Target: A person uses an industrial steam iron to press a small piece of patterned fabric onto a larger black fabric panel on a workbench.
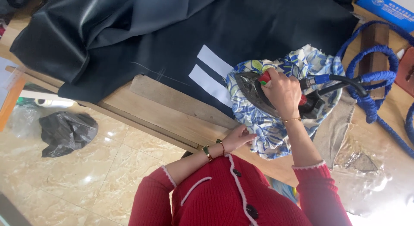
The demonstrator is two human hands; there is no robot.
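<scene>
the right hand (pixel 282 91) has its fingers wrapped tight round the handle of a steam iron (pixel 258 93), clamped from above; the handle itself is mostly hidden under the hand. the left hand (pixel 237 138) lies at about seven o'clock from the iron, fingers together and flat, pinning the near edge of a blue, white and yellow floral cloth (pixel 269 122) against the worktop (pixel 172 111).

the iron looks like a heavy metal-soled one, so i judge it wants a full-fist hold on the handle, never the hot sole. a blue braided hose (pixel 371 96) trails off at three o'clock and may drag on the wrist. the floral cloth seems thin, limp and ready to bunch, best held flat by its edge. beneath it, at eleven o'clock, spreads a dark fabric (pixel 129 36) with two white strips (pixel 211 75).
</scene>
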